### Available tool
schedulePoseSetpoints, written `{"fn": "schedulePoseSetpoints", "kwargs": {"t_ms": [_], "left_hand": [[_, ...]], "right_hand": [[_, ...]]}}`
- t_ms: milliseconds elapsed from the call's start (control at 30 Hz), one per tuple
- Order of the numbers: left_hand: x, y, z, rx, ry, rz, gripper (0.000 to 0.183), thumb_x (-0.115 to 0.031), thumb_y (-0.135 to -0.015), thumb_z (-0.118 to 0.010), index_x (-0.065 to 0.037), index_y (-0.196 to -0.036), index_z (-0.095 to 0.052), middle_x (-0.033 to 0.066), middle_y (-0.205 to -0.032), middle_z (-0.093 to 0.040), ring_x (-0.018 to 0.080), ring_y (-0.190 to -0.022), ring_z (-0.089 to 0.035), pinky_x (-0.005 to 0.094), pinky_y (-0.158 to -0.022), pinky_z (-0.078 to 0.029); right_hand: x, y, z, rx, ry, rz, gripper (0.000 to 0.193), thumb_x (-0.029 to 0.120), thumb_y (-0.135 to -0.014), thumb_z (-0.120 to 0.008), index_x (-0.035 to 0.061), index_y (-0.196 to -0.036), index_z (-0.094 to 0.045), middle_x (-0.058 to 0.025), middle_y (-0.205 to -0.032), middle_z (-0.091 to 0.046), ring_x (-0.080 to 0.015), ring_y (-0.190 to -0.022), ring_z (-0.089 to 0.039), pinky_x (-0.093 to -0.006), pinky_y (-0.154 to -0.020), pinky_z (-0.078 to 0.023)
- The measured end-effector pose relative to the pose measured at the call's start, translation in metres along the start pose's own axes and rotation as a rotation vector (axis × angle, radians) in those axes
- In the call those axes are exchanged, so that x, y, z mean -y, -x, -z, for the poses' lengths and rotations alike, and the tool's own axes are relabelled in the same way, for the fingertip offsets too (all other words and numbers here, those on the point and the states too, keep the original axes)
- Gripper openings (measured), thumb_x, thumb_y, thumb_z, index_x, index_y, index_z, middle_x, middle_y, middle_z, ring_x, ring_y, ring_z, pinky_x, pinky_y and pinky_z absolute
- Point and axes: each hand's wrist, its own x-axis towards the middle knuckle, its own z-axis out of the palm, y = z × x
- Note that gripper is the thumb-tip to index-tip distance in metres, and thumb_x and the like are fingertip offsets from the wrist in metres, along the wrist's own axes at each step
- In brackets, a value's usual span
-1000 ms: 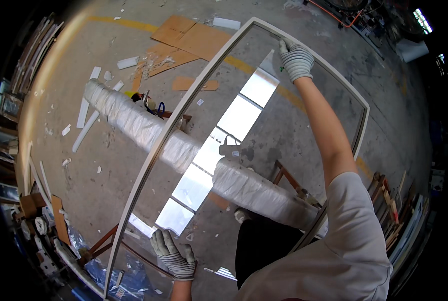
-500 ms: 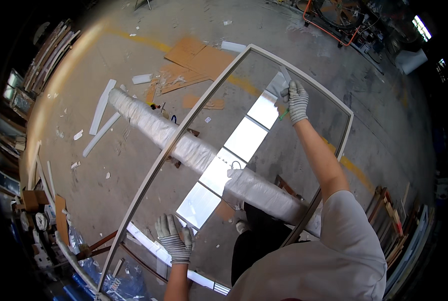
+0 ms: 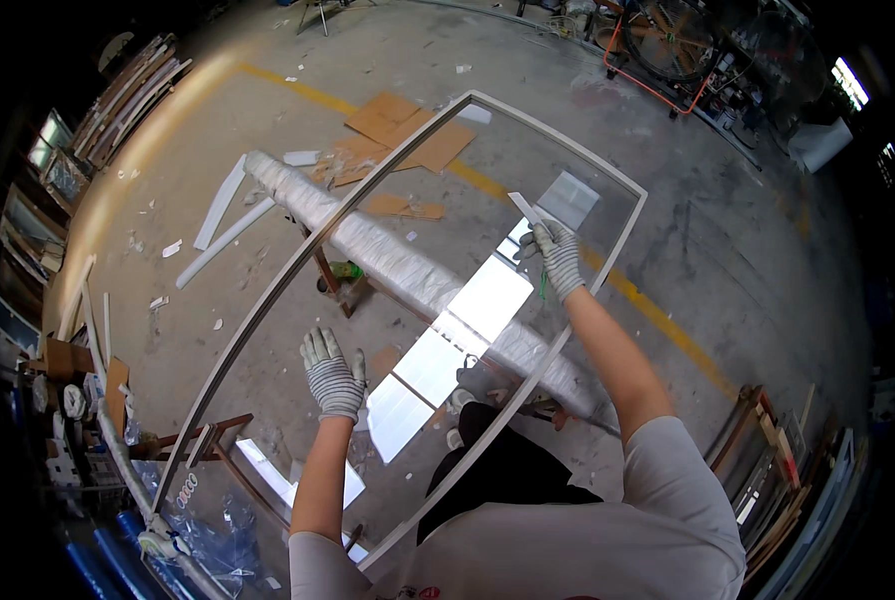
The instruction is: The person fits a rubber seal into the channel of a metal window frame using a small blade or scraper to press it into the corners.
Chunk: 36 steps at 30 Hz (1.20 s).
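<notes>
A large glass pane in a grey frame [image 3: 252, 318] with curved long sides lies in front of me, and the floor shows through it. My left hand [image 3: 333, 378], in a striped grey work glove, lies flat over the pane with its fingers stretched out and nothing in it. Closed around a flat, pale, blade-like tool [image 3: 523, 207] is my gloved right hand [image 3: 552, 258], over the pane's far right part. Green cord [image 3: 542, 287] hangs by that hand. Bright rectangular reflections [image 3: 490, 297] cross the glass between my hands.
Beneath the pane runs a long support wrapped in clear plastic [image 3: 297, 190]. Cardboard sheets [image 3: 437, 146] and white foam strips [image 3: 221, 203] lie on the floor beyond. A large fan [image 3: 664, 45] stands far right. Blue plastic wrap [image 3: 222, 530] is at near left, frames lean at right.
My left hand has moved up and away from me over the pane. My right hand and its tool have come nearer and left. The view has shifted, too.
</notes>
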Motion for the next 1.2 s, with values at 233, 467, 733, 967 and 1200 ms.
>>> {"fn": "schedulePoseSetpoints", "kwargs": {"t_ms": [233, 467, 733, 967, 1200], "left_hand": [[-0.064, 0.035, -0.013, -0.009, -0.015, -0.106, 0.074, -0.038, -0.087, -0.053, 0.006, -0.141, -0.029, 0.0279, -0.149, -0.023, 0.0424, -0.138, -0.022, 0.0499, -0.115, -0.015], [-0.171, 0.089, 0.004, 0.146, 0.132, -0.195, 0.081, -0.043, -0.088, -0.050, 0.009, -0.143, -0.023, 0.0325, -0.148, -0.020, 0.0468, -0.140, -0.012, 0.0531, -0.115, -0.005], [-0.272, 0.074, -0.013, 0.148, -0.056, 0.113, 0.066, -0.040, -0.094, -0.042, 0.006, -0.140, -0.032, 0.0303, -0.146, -0.027, 0.0439, -0.137, -0.024, 0.0492, -0.114, -0.016], [-0.395, -0.003, -0.013, 0.115, -0.045, 0.273, 0.069, -0.045, -0.092, -0.041, 0.006, -0.139, -0.034, 0.0276, -0.145, -0.032, 0.0401, -0.136, -0.029, 0.0472, -0.114, -0.020], [-0.432, -0.024, -0.039, 0.104, -0.085, 0.303, 0.069, -0.047, -0.093, -0.038, 0.004, -0.139, -0.037, 0.0242, -0.147, -0.032, 0.0365, -0.139, -0.027, 0.0445, -0.116, -0.017]], "right_hand": [[-0.016, -0.018, 0.001, -0.006, 0.187, 0.072, 0.019, 0.020, -0.095, -0.055, 0.0021, -0.099, -0.059, -0.0064, -0.077, -0.065, -0.0084, -0.054, -0.055, -0.0249, -0.047, -0.043], [0.053, 0.036, 0.051, 0.177, -0.184, -0.208, 0.030, 0.023, -0.093, -0.059, -0.0031, -0.108, -0.060, -0.0105, -0.079, -0.067, -0.0150, -0.055, -0.062, -0.0266, -0.055, -0.054], [0.097, 0.176, 0.405, -0.114, -0.038, -0.317, 0.043, 0.034, -0.086, -0.065, -0.0039, -0.105, -0.060, -0.0122, -0.085, -0.065, -0.0191, -0.069, -0.064, -0.0323, -0.069, -0.055], [0.105, 0.276, 0.611, -0.283, -0.114, -0.510, 0.040, 0.027, -0.085, -0.068, -0.0015, -0.111, -0.058, -0.0119, -0.089, -0.065, -0.0201, -0.072, -0.065, -0.0349, -0.073, -0.057], [0.109, 0.220, 0.607, -0.014, 0.038, -0.531, 0.038, 0.009, -0.083, -0.067, -0.0036, -0.116, -0.053, -0.0130, -0.101, -0.061, -0.0222, -0.093, -0.063, -0.0376, -0.082, -0.056]]}}
